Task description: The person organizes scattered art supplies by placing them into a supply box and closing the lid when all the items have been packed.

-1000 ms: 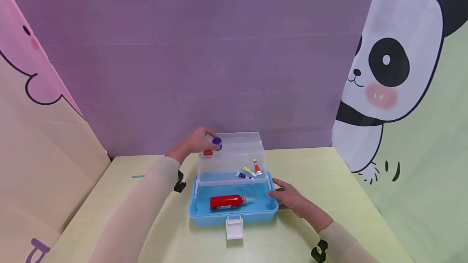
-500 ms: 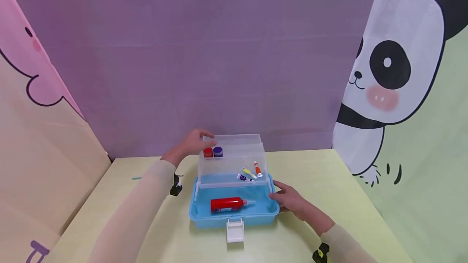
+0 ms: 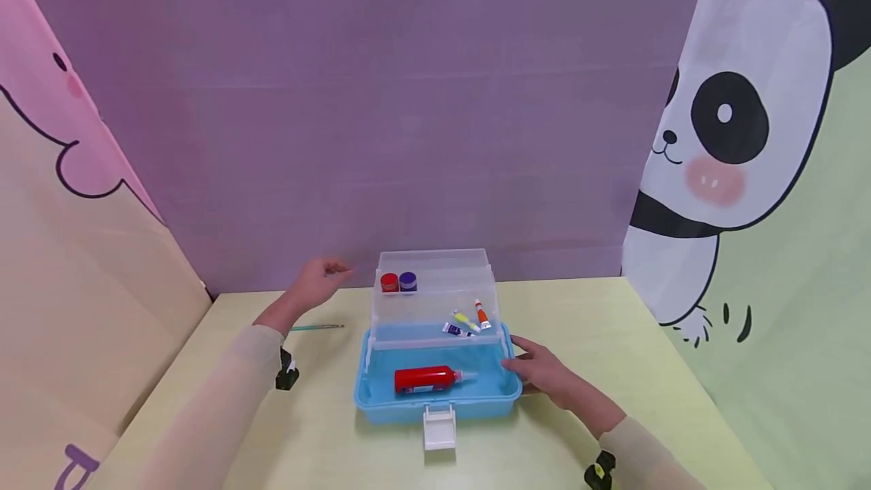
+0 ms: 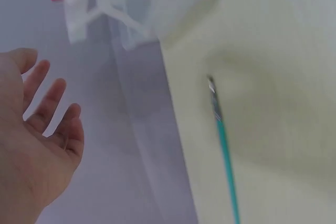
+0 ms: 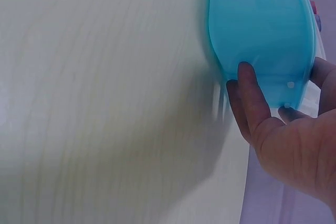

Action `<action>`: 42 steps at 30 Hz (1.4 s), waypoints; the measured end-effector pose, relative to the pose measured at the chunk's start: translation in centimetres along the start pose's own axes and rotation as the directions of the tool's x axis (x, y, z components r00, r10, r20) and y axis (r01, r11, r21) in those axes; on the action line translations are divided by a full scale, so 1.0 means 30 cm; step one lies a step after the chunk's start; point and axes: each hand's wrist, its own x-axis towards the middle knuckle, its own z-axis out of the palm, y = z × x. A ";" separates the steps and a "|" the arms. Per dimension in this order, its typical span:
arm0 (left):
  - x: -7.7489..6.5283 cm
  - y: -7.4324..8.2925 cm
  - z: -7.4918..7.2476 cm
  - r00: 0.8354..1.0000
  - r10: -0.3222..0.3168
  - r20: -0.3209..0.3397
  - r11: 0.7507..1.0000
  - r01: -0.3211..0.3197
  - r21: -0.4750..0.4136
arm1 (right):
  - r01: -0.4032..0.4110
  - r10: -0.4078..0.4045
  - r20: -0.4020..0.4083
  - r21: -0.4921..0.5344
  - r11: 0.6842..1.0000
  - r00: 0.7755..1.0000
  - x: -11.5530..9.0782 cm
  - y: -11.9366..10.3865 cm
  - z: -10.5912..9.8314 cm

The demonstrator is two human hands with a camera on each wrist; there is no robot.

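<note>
A light blue storage box [image 3: 381, 408] stands unlatched on the table, its translucent trays [image 3: 435, 312] tilted up behind it. My right hand [image 3: 544, 371] holds the box's right end, thumb at the rim and fingers against the outer wall [image 5: 262, 30]. Left of the trays, my left hand [image 3: 316, 283] hovers with nothing in it, fingers loosely bent. A red jar [image 3: 389, 283] and a purple jar [image 3: 407, 282] sit side by side in the upper tray. Nearest the left hand on the table lies a teal paintbrush [image 4: 226, 156], partly hidden by the arm in the head view.
A red squeeze bottle [image 3: 425, 379] lies in the box bottom. Several small paint tubes [image 3: 481, 314] rest in the lower tray. The white latch [image 3: 439, 428] hangs at the front. A purple curtain [image 3: 435, 134] closes off the table's far edge [image 3: 565, 279].
My left hand lowered the purple jar into the upper tray beside the red one, released it, and withdrew left, uncovering more of the paintbrush. The right hand stayed on the box.
</note>
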 end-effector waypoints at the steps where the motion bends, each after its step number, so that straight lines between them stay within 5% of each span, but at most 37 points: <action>1: -0.011 -0.020 -0.008 1.000 -0.005 0.008 1.000 0.005 0.009 | 0.000 0.000 -0.001 0.002 1.000 1.000 -0.001 0.000 -0.001; 14: -0.142 -0.274 -0.098 0.996 -0.087 0.000 0.990 0.086 0.110 | 0.000 0.000 0.007 0.015 1.000 1.000 0.002 0.002 0.002; 23: -0.206 -0.352 -0.156 0.996 -0.084 -0.018 0.975 0.086 0.205 | -0.006 0.007 -0.008 0.009 1.000 1.000 -0.013 0.003 -0.006; 36: -0.212 -0.426 -0.167 0.998 -0.008 -0.055 0.965 0.022 0.262 | -0.016 0.017 -0.025 0.036 0.999 1.000 -0.046 0.018 -0.045; 42: -0.224 -0.466 -0.164 0.997 -0.073 -0.008 0.952 0.072 0.298 | -0.018 0.019 -0.030 0.049 0.999 0.999 -0.062 0.038 -0.045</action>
